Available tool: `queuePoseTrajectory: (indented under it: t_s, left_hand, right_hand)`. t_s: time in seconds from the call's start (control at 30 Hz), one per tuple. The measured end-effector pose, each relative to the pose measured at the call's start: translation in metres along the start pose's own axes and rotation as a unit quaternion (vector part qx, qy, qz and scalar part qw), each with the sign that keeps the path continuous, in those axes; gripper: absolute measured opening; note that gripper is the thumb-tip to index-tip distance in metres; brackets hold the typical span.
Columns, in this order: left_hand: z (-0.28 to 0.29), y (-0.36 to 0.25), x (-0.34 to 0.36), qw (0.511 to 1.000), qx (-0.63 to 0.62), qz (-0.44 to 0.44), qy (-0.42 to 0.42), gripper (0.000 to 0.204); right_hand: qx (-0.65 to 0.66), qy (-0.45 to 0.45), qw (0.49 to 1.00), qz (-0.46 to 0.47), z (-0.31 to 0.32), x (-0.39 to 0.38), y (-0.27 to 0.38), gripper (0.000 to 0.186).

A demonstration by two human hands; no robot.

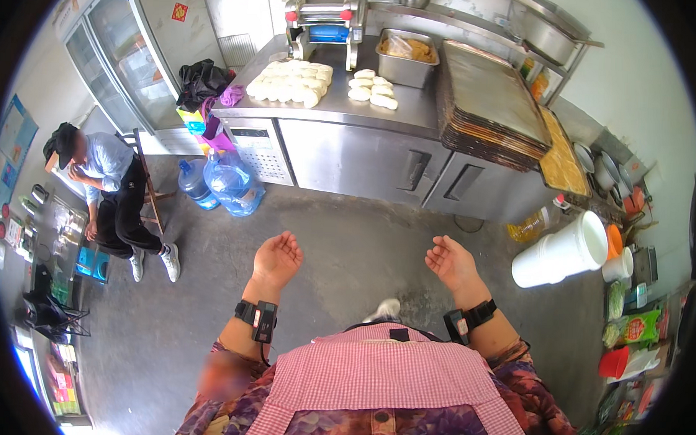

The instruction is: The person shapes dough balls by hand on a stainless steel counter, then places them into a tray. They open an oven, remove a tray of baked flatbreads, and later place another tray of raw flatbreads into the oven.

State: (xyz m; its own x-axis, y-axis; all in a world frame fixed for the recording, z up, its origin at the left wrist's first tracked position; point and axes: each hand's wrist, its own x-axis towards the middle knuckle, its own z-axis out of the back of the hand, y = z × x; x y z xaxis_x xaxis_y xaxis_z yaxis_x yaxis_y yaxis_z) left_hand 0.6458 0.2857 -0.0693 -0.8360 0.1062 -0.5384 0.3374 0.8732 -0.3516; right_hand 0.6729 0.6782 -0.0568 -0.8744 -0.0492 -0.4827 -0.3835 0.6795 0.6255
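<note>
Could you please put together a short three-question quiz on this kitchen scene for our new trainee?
1. True or false: the left hand holds a dough piece.
2. Where do the dough pieces lie: A) steel counter, B) floor, C) white bucket?
3. What stands on the floor beside the seated person?

Key: 1. False; both it and the right hand are open and empty. 2. A. 3. Blue water jugs.

Looking down: left hand [276, 259] and right hand [451, 261] held out, palms up, empty, above grey floor [347, 240]. Ahead, a steel counter [344, 102] bearing dough pieces [291, 81]. A person [107, 186] sits at left.
</note>
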Motion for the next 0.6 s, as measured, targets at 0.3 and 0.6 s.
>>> queuePoseTrajectory:
  t_s: [0.3,0.6]
  left_hand:
    - [-0.103,-0.083,0.179,0.999,-0.030,-0.029,-0.035,0.016]
    - [-0.149,-0.213,0.300,0.993,-0.067,-0.088,-0.052,0.015]
  right_hand:
    - [-0.109,0.105,0.988,-0.014,-0.125,0.255,0.105,0.016]
    - [-0.184,0.141,0.973,-0.015,-0.298,0.499,0.171,0.021]
